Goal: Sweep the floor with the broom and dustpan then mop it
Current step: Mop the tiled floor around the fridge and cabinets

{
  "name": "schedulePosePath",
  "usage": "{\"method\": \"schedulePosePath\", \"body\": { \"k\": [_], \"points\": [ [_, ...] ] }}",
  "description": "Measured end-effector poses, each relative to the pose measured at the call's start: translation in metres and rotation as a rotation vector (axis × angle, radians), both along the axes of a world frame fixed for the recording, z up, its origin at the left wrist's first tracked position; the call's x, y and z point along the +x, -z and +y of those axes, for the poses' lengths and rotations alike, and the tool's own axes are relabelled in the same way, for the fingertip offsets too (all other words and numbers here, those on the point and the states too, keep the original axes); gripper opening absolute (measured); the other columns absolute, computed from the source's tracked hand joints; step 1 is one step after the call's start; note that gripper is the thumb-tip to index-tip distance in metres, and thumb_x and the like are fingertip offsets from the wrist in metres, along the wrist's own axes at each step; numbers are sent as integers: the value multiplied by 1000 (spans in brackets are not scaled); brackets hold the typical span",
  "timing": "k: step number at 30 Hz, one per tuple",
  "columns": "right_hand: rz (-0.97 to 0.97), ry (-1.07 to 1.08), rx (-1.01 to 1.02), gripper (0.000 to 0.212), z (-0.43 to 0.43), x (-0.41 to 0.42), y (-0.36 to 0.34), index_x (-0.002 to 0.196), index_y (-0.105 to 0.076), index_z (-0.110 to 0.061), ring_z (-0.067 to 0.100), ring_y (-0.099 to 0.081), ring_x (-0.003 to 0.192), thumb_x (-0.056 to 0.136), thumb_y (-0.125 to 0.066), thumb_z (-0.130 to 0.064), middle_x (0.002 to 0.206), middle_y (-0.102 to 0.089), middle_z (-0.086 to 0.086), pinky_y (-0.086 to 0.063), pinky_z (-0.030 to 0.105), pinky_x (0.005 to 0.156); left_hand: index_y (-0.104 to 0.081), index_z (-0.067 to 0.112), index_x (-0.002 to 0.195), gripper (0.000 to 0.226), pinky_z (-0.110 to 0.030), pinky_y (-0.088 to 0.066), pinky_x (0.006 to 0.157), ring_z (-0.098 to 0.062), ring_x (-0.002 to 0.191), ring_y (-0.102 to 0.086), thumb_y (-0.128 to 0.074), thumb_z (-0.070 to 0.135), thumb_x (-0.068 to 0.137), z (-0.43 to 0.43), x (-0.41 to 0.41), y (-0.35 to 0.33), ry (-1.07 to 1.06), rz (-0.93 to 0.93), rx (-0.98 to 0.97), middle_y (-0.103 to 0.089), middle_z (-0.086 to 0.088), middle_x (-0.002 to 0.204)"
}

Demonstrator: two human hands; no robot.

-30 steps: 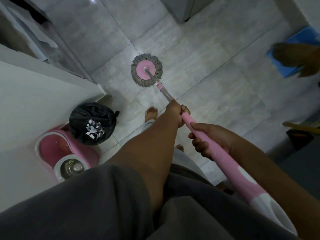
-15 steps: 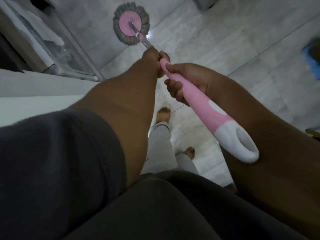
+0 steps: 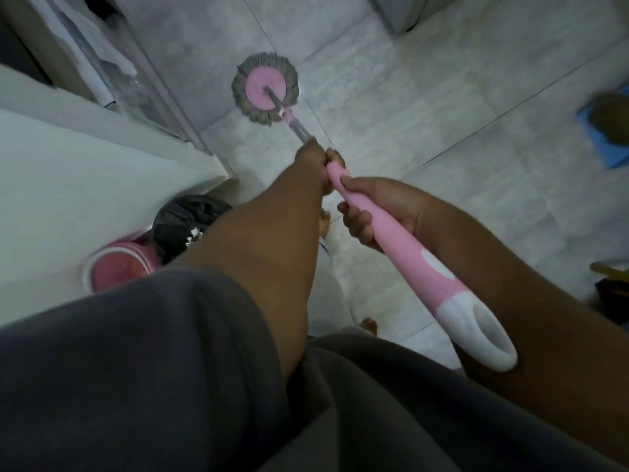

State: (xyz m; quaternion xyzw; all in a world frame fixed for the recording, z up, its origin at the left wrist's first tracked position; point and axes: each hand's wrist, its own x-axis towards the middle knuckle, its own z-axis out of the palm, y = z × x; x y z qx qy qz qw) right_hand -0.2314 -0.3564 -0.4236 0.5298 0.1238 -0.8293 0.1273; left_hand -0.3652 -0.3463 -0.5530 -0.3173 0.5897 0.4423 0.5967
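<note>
Both arms stretch forward, left hand (image 3: pixel 313 162) ahead of right hand (image 3: pixel 383 207), fingers curled round the mop handle (image 3: pixel 405 255).

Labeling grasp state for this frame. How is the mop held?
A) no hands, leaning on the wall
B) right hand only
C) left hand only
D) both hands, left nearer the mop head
D: the left hand grips the mop handle on the side nearer the mop head, and the right hand wraps the pink grip just behind it.
</note>
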Motion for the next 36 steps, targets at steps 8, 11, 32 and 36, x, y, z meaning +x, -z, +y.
{"method": "schedulePosePath", "body": {
  "k": [8,11,32,36],
  "points": [
    [-109,-125,-46,40,-163,116,-26,77,-55,-9,7,-41,35,94,-57,-45,54,-48,-1,-37,17,33,-51,18,90,23,-12,-30,36,-8,33,-35,-46,36,102,-170,122,-16,14,-38,-20,-37,4,57],
    [-139,-164,-67,41,-202,148,-39,77,-54,-9,7,-41,34,94,-56,-47,54,-48,-1,-37,15,34,-48,18,76,33,-11,-30,41,-7,34,-34,-49,42,99,-218,158,-29,-18,-90,-45,-37,4,50],
    [-74,-158,-34,40,-154,-7,-12,81,-51,-9,6,-41,33,95,-54,-47,51,-46,-2,-36,15,32,-36,17,66,44,-10,-26,36,-9,39,-32,-41,42,102,-166,-2,-14,36,-39,-57,-35,5,55],
    [-23,-128,7,37,-140,-48,-1,86,-49,-12,6,-41,33,95,-55,-47,50,-44,-2,-37,14,33,-37,15,67,41,-10,-32,35,-12,24,-39,-37,36,103,-154,-46,-9,40,-2,-18,-40,1,33]
  ]
}}
